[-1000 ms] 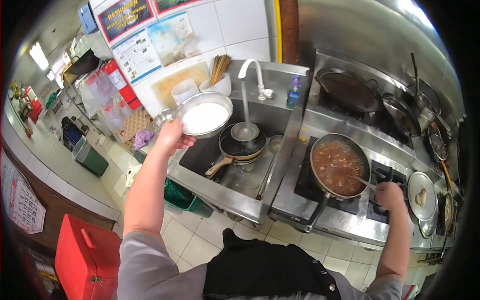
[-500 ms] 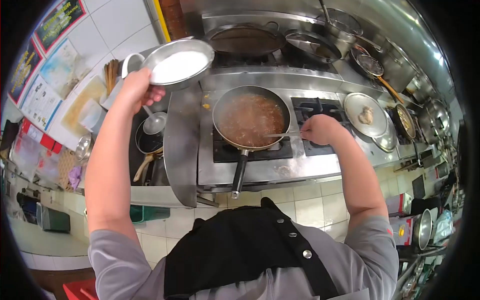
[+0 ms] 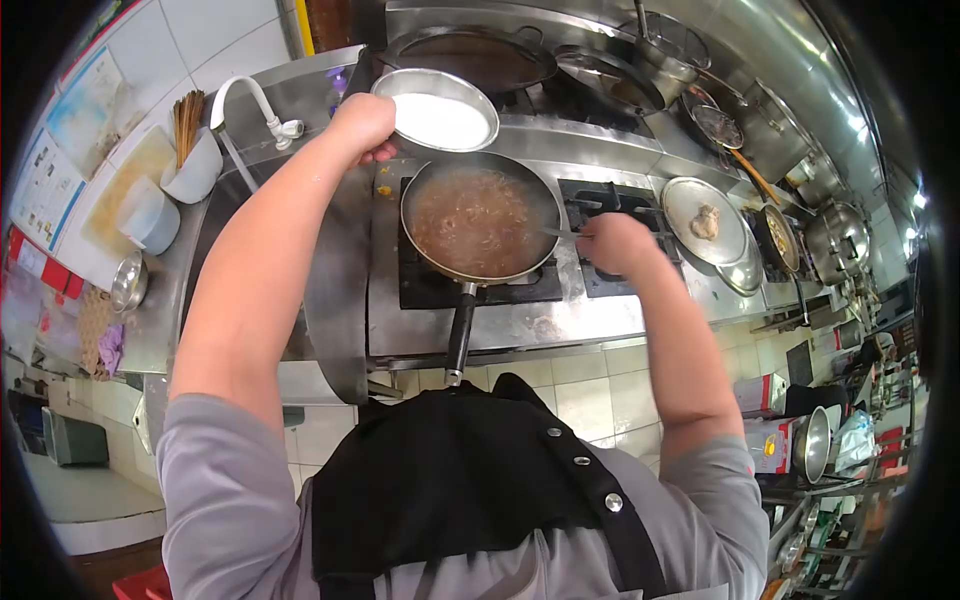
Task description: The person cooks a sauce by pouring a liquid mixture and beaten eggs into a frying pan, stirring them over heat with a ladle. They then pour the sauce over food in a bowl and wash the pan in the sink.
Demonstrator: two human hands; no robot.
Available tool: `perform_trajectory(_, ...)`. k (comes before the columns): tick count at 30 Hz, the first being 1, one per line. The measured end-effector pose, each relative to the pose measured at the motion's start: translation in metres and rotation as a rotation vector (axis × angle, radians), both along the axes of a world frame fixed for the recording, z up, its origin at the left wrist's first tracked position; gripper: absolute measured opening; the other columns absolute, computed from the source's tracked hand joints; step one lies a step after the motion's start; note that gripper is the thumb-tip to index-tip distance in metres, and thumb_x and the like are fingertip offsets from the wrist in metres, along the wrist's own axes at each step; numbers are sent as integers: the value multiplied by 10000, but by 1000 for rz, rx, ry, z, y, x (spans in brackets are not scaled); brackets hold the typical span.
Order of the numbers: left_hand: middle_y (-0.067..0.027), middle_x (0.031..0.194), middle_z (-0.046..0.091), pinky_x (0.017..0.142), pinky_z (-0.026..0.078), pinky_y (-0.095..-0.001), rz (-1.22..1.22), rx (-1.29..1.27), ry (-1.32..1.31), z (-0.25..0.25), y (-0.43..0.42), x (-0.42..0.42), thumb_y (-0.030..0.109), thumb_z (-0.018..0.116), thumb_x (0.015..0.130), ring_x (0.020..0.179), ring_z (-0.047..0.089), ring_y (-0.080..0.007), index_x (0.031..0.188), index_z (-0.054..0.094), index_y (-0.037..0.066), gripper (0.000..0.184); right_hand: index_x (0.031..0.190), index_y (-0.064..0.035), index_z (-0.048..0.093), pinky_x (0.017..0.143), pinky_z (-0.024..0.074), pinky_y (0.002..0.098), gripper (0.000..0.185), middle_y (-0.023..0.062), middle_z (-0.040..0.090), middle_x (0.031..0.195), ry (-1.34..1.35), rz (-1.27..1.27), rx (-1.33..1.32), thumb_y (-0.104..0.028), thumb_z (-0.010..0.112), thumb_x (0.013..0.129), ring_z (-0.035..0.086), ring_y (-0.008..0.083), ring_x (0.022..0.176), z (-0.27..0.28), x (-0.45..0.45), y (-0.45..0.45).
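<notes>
My left hand (image 3: 365,128) grips the rim of a metal bowl (image 3: 484,98), holding it just behind the frying pan and partly over its far edge. Inside the bowl is something smooth and white (image 3: 440,122). The dark frying pan (image 3: 545,205) sits on the burner, its black handle (image 3: 460,335) pointing toward me. Steaming reddish-brown liquid with pale strands or bits (image 3: 470,222) fills it. My right hand (image 3: 617,243) is closed around a thin metal utensil (image 3: 562,233) that reaches over the pan's right edge; its far end is blurred by steam.
Right of the pan are another burner (image 3: 600,200) and a round metal lid (image 3: 690,205) with a pale lump on it. Wide pans (image 3: 470,60) stand along the back. A white faucet (image 3: 235,95) and a container of wooden sticks (image 3: 195,165) are at left.
My left hand has brought the bowl right and slightly down, closer to the pan. The utensil in my right hand has shifted up along the pan's right side. The view has turned a little.
</notes>
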State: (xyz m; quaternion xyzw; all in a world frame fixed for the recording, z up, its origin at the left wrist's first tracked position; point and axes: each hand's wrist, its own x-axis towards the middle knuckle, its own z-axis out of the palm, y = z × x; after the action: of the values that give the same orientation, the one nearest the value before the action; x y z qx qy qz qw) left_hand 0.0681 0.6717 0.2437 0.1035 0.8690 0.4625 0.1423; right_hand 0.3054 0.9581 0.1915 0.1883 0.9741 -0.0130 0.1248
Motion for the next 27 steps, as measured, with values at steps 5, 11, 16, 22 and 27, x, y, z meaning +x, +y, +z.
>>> perform_trajectory(5,-124,643,662,438,437,-363,-12,-114,38,-4,6,-1,259,408,915,505,624,-204,794,655,-30,399,1040,-125,738,892,533,445,297,130,716,1040,-63,133,-80,-358,627,892,666,327,1021,17,10,-10)
perform_trajectory(11,-146,599,649,482,476,-395,-13,-132,88,-5,13,3,217,415,852,521,638,-240,697,660,-32,383,1036,-129,742,875,539,434,290,133,719,1028,31,73,-48,-353,637,884,671,334,995,-5,-2,-13)
perform_trajectory(16,-152,605,644,448,453,-377,-92,-178,131,-8,15,-6,233,408,895,493,626,-235,712,635,-61,414,1045,-135,747,876,542,433,281,139,724,995,-52,102,-76,-328,649,867,677,336,972,23,8,0)
perform_trajectory(22,-175,537,620,666,535,-401,-89,-194,208,-10,24,-6,227,389,865,554,670,-290,558,637,-15,463,1030,-143,744,872,544,447,301,122,723,1028,-65,149,-69,-371,604,892,675,344,988,15,5,-22)
perform_trajectory(27,-160,528,622,713,542,-399,-125,-238,247,-10,26,-8,212,372,894,581,681,-289,545,651,12,489,1076,-159,737,885,540,431,306,113,723,1045,-72,105,20,-378,607,907,675,321,1004,22,2,-5)
